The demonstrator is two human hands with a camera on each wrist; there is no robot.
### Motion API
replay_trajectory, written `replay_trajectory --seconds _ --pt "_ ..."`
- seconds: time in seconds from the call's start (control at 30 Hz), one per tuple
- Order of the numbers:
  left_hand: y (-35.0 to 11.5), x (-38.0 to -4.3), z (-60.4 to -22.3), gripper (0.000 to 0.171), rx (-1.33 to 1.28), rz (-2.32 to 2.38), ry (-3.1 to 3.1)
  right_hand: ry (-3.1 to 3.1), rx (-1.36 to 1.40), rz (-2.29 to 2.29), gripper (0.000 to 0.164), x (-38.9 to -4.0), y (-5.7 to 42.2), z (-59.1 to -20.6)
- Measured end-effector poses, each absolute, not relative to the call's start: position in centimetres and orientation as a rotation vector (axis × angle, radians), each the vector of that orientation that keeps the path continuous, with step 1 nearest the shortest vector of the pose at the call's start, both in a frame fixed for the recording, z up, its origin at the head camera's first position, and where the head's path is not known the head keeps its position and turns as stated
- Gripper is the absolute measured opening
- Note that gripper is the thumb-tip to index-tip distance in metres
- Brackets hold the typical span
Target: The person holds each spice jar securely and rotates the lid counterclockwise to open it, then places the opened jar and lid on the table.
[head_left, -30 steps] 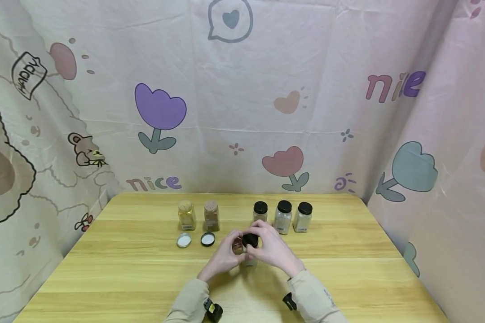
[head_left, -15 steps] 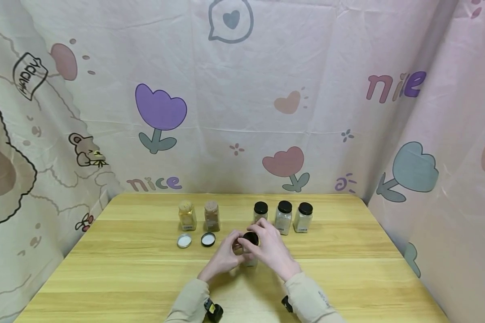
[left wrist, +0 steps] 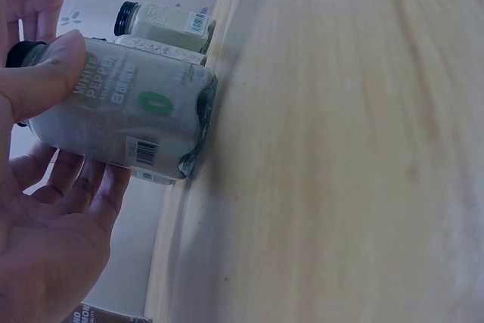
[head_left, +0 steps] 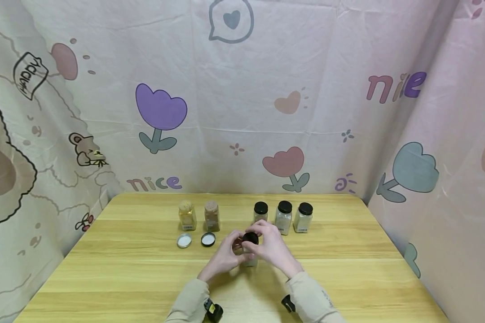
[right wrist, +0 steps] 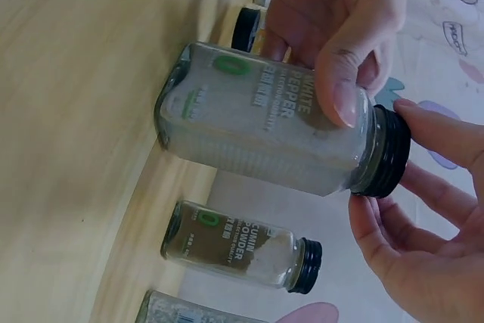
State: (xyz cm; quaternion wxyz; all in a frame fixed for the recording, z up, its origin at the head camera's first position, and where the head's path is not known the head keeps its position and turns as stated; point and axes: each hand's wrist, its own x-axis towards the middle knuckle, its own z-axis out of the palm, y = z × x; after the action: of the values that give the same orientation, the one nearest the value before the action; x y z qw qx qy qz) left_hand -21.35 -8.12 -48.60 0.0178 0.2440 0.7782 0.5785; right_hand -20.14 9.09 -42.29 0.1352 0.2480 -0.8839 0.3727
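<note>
A clear jar labelled white pepper stands upright on the wooden table at the middle front. My left hand grips the jar's body, thumb across the label side and fingers around the other side, as the left wrist view shows. The black lid sits on the jar's neck. Fingertips and thumb of my right hand pinch that lid from above and around its edge.
Behind my right hand stand three jars with black lids, among them a cumin powder jar. At left are a yellow-filled jar and a brown-filled jar with black lids off. A silver-rimmed lid and black-rimmed lid lie before them.
My right hand's thumb and fingers have shifted around the lid, turning one way and then partly back. The left hand and the jar have stayed in place.
</note>
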Motion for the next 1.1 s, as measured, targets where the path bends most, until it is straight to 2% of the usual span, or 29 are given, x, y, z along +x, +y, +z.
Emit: replay_trajectory --seconds 0.43,0.67,1.1 --pt "-8.2 -21.3 -48.6 0.044 0.73 1.793 2.405 -2.584 0.838 1.221 0.03 -20.3 9.7 -42.5" --pt "-8.1 -21.2 -48.5 0.047 0.693 1.808 2.39 -2.485 0.633 1.064 0.039 -20.0 9.3 -43.4" --pt "-8.1 -21.3 -48.6 0.043 0.743 1.805 2.385 -2.549 0.621 1.046 0.028 -19.9 9.1 -42.6"
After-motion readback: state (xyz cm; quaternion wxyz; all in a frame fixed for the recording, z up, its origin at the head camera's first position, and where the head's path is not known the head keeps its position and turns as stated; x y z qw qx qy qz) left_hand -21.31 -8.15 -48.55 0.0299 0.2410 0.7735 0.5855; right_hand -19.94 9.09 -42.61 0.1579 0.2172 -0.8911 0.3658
